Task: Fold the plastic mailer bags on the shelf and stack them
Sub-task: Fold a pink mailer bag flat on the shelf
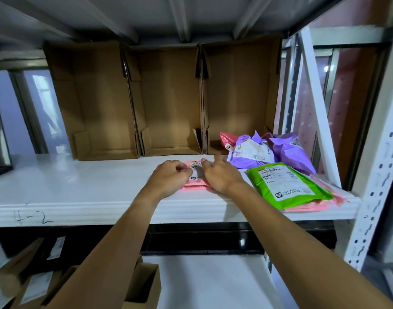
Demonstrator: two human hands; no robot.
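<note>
Currently both hands are down on the pink mailer [194, 186], which lies flat near the front edge of the shelf [79, 186], directly beneath and between them. The left hand [172, 177] curls its fingers onto the bag's left part, seemingly pinching it. The right hand [221, 176] rests on the right part, fingers relaxed, pressing. The bag's long axis seems to run left to right, though the hands hide much. The green mailer [289, 186], topping a pink pile [324, 202], lies just right, nearer the right hand, so stacking likely means a short rightward carry.
</note>
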